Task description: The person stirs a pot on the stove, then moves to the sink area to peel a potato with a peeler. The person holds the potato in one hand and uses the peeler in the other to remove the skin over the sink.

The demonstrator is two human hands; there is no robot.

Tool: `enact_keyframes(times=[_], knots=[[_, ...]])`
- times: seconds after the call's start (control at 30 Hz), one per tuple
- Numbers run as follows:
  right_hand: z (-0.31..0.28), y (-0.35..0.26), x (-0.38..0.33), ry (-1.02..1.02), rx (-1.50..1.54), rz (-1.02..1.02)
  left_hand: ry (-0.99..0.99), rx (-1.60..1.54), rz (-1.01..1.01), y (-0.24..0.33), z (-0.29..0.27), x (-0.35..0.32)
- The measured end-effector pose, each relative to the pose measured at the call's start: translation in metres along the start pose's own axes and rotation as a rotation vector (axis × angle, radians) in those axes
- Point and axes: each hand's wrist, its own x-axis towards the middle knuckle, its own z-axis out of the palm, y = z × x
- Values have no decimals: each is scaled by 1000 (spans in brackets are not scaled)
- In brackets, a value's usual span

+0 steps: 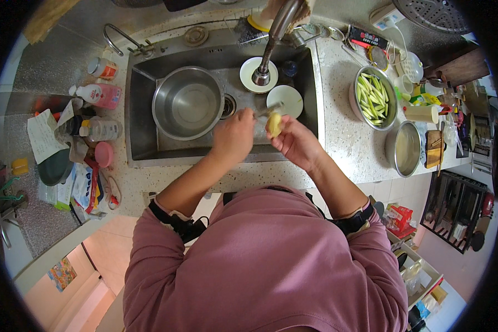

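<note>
Over the front of the sink, my left hand [235, 136] is closed round the handle of a peeler [271, 109], which is blurred by motion. Its head lies close against a small, pale yellow piece of ginger [274, 125]. My right hand [296, 141] pinches that piece between thumb and fingers, with the hand near the sink's front right rim. Behind my hands, a white plate [288, 99] rests in the sink [141, 149]. Another white dish [249, 69] lies beneath the faucet [270, 47]. To the left stands a large steel pot [163, 105] with water in it.
On the right counter, a steel bowl [392, 119] holds green vegetable strips [373, 97], with another steel bowl [390, 149] nearer me. A pink bottle [102, 95], jars and packets crowd the left counter. A small cutting board [434, 149] lies far right.
</note>
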Motion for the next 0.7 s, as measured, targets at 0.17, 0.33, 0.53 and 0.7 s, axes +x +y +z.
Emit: enact_keyframes(times=[0.17,0.33,0.53,0.7], knots=[[10,-9,-3,-7,-29,-8,-14,-9,-231,-25,-3,12],[9,-12,0,82,5,-94,65,-172,-196,-9,-12,4],[6,-5,9,124,58,-179,51,-247,-84,16,-12,-3],[8,-2,10,173,76,-237,40,-232,-75,19,-9,-4]])
